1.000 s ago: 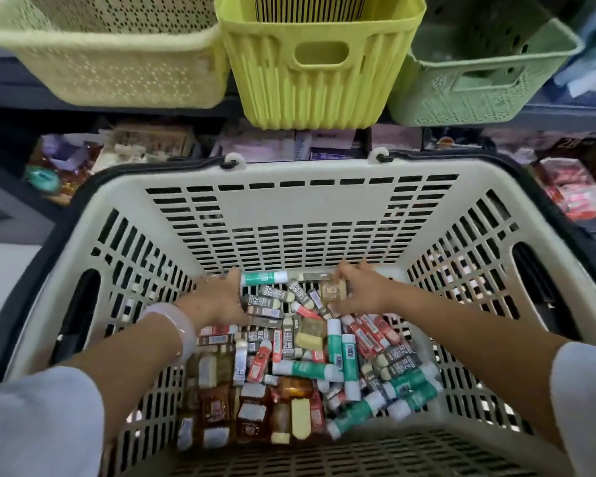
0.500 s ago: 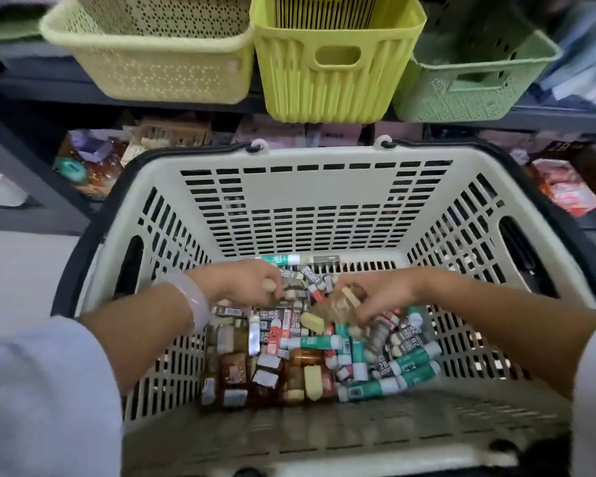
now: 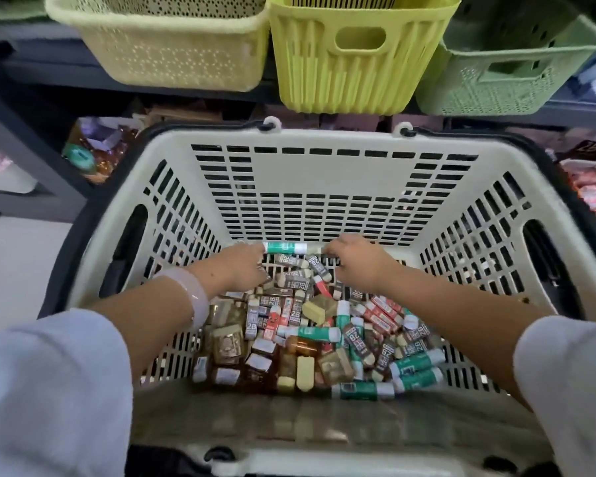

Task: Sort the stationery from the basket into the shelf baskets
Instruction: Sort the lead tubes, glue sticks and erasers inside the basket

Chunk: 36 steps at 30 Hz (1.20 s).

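A green-and-white glue stick point(image 3: 285, 247) is seen lying flat at the far end of the cream basket point(image 3: 327, 173), its long axis running left to right, white cap toward the right. Its left end is touched by the left hand point(image 3: 243, 266), fingers curled; whether it is gripped cannot be told. The right hand point(image 3: 353, 258) is curled over the pile of erasers point(image 3: 295, 315), its hold hidden

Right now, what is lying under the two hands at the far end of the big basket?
Under the left hand and right hand lie small "2B" packs on the big basket's slotted floor. A green and white tube lies between the hands. What the palms cover cannot be seen.
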Each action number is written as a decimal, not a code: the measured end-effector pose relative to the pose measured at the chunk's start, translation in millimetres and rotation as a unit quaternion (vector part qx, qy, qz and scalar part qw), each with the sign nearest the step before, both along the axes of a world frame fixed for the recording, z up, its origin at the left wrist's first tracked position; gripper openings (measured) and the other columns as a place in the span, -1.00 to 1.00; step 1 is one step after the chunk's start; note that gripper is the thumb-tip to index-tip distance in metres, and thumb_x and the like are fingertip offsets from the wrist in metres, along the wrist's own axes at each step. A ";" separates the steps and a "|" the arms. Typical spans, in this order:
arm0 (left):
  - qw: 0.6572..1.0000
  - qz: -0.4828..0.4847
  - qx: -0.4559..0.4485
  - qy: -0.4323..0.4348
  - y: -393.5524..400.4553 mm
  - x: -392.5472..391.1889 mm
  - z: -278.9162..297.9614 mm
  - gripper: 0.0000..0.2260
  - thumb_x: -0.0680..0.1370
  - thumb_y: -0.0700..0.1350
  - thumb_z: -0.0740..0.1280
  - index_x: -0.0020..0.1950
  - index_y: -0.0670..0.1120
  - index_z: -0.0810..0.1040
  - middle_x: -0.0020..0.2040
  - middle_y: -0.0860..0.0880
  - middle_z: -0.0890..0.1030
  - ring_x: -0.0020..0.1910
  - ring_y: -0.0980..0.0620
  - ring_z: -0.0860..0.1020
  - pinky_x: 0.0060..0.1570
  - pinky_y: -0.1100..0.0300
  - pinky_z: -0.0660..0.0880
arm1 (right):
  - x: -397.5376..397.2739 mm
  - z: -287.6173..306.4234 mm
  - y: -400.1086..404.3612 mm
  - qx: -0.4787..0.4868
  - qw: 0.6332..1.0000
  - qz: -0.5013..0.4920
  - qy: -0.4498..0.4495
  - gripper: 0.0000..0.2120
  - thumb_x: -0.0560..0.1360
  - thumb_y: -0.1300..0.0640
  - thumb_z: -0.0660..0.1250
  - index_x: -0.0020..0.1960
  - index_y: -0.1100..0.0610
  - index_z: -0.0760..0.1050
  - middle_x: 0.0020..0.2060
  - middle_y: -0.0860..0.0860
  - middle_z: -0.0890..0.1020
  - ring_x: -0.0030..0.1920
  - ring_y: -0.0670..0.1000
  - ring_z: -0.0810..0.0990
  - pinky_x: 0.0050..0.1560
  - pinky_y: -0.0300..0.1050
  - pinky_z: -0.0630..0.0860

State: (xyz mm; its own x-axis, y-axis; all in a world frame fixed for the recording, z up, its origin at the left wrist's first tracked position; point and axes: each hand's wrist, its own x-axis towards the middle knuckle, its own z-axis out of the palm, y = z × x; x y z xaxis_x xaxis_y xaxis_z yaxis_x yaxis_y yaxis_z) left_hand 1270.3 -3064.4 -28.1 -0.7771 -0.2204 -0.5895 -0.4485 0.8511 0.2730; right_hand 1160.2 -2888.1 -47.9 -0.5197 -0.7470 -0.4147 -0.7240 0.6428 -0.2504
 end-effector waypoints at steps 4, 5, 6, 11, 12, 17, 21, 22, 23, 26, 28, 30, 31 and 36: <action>0.991 -0.111 -0.054 0.044 3.3 -26.4 -17.9 -0.54 0.54 -0.11 0.25 0.42 -0.10 0.22 0.33 -0.14 0.37 0.11 -0.02 0.44 0.04 0.16 0.43 | 3.3 -16.0 -1.2 0.036 0.999 0.000 0.006 -0.40 0.50 0.10 0.25 0.48 0.09 0.10 0.32 0.13 0.26 0.31 0.14 0.26 0.26 0.05 0.39; 0.988 -0.129 -0.062 0.051 6.5 -31.2 -24.0 -0.52 0.53 -0.09 0.27 0.42 -0.10 0.21 0.32 -0.14 0.36 0.20 -0.05 0.40 0.15 0.11 0.39 | 1.8 -18.0 -1.5 0.047 0.999 -0.004 0.012 -0.39 0.51 0.03 0.25 0.47 0.10 0.10 0.32 0.14 0.26 0.31 0.15 0.26 0.24 0.07 0.40; 0.986 -0.140 -0.068 0.061 9.1 -34.8 -29.9 -0.49 0.52 -0.07 0.29 0.42 -0.09 0.21 0.31 -0.12 0.36 0.25 -0.06 0.36 0.21 0.09 0.34 | 0.2 -19.2 -2.6 0.061 0.998 -0.005 0.020 -0.40 0.51 -0.01 0.24 0.46 0.12 0.11 0.30 0.14 0.27 0.30 0.15 0.26 0.23 0.08 0.39; 0.991 -0.107 -0.064 0.050 12.1 -52.6 -44.9 -0.54 0.45 0.01 0.36 0.27 -0.07 0.30 0.13 -0.11 0.41 0.09 -0.07 0.35 0.05 0.07 0.33 | 0.3 -22.5 -11.3 0.025 0.998 -0.057 0.019 -0.47 0.47 -0.05 0.29 0.34 0.12 0.21 0.27 0.11 0.26 0.28 0.12 0.23 0.20 0.04 0.40; 0.993 -0.092 -0.049 0.060 12.0 -55.4 -47.6 -0.59 0.44 0.00 0.38 0.19 -0.08 0.31 0.09 -0.11 0.41 0.02 -0.04 0.35 -0.04 0.12 0.33 | 0.2 -23.9 -13.1 0.021 0.998 -0.058 0.027 -0.46 0.46 -0.04 0.30 0.35 0.10 0.21 0.29 0.11 0.23 0.30 0.13 0.22 0.21 0.06 0.39; 0.996 -0.034 0.008 0.077 11.4 -55.2 -56.2 -0.59 0.40 -0.01 0.42 0.07 -0.01 0.25 -0.10 -0.01 0.44 -0.10 -0.02 0.40 -0.21 0.13 0.30 | -9.2 -28.5 -20.6 0.055 0.998 -0.042 0.011 -0.39 0.43 -0.11 0.29 0.40 0.03 0.19 0.33 0.11 0.26 0.34 0.15 0.20 0.25 0.17 0.29; 0.997 -0.060 0.031 0.048 14.5 -54.1 -57.4 -0.55 0.43 0.03 0.41 0.21 -0.06 0.32 -0.02 -0.03 0.47 -0.10 -0.01 0.45 -0.21 0.17 0.36 | -21.8 -29.9 -11.5 0.091 0.995 -0.002 -0.032 -0.49 0.41 -0.20 0.29 0.29 -0.06 0.28 0.21 0.09 0.37 0.26 0.13 0.29 0.23 0.15 0.21; 0.995 -0.067 0.050 0.047 15.7 -54.4 -57.4 -0.59 0.43 0.01 0.42 0.17 -0.06 0.34 -0.02 -0.03 0.47 -0.11 0.00 0.45 -0.27 0.22 0.34 | -22.7 -31.0 -8.5 0.093 0.994 0.000 -0.052 -0.52 0.41 -0.19 0.30 0.25 -0.06 0.30 0.19 0.08 0.37 0.24 0.13 0.29 0.21 0.14 0.23; 0.994 -0.068 0.070 0.047 16.4 -55.2 -56.8 -0.61 0.42 -0.01 0.43 0.12 -0.05 0.34 -0.02 -0.04 0.47 -0.12 0.01 0.45 -0.31 0.24 0.32 | -23.8 -32.1 -6.3 0.092 0.993 0.002 -0.071 -0.54 0.40 -0.18 0.32 0.23 -0.06 0.31 0.16 0.07 0.36 0.22 0.12 0.28 0.18 0.12 0.26; 0.994 -0.080 0.069 0.039 18.6 -56.3 -54.2 -0.65 0.44 -0.01 0.42 0.10 -0.10 0.39 -0.10 0.00 0.44 -0.14 0.02 0.44 -0.24 0.22 0.33 | -29.8 -31.9 -4.1 0.072 0.992 0.007 -0.104 -0.61 0.39 -0.13 0.37 0.10 -0.05 0.29 0.00 0.02 0.32 0.09 0.08 0.30 0.05 -0.01 0.34; 0.993 -0.093 0.064 0.034 20.3 -55.4 -53.8 -0.77 0.47 -0.03 0.38 -0.01 -0.10 0.42 -0.22 0.04 0.43 -0.21 0.03 0.45 -0.29 0.21 0.32 | -31.8 -29.2 -2.7 0.053 0.988 0.002 -0.143 -0.64 0.40 -0.07 0.39 0.03 -0.03 0.25 -0.13 -0.03 0.35 -0.06 0.02 0.35 -0.14 -0.15 0.34; 0.991 -0.116 0.057 0.042 21.6 -53.6 -53.1 -0.87 0.50 -0.09 0.33 -0.09 -0.06 0.38 -0.27 0.04 0.40 -0.20 0.00 0.44 -0.33 0.20 0.28 | -29.4 -27.2 -0.3 0.033 0.977 -0.020 -0.209 -0.69 0.44 0.02 0.38 0.00 0.02 0.26 -0.22 -0.05 0.41 -0.22 -0.03 0.40 -0.31 -0.18 0.31; 0.989 -0.124 0.058 0.047 22.0 -52.8 -52.1 -0.89 0.51 -0.13 0.30 -0.11 -0.05 0.36 -0.27 0.03 0.40 -0.19 -0.02 0.43 -0.36 0.22 0.27 | -27.0 -26.9 1.2 0.024 0.975 -0.020 -0.220 -0.72 0.46 0.04 0.36 0.00 0.03 0.26 -0.21 -0.03 0.44 -0.25 -0.03 0.40 -0.31 -0.17 0.32; 0.988 -0.116 0.097 0.044 16.1 -53.1 -28.4 -0.90 0.53 -0.17 0.29 -0.06 -0.06 0.37 -0.20 0.03 0.44 -0.22 0.05 0.42 -0.37 0.31 0.27 | -23.9 -5.7 5.5 0.005 0.962 -0.030 -0.270 -0.83 0.48 0.21 0.32 -0.02 0.06 0.34 0.04 0.05 0.49 -0.15 -0.02 0.49 -0.18 -0.24 0.47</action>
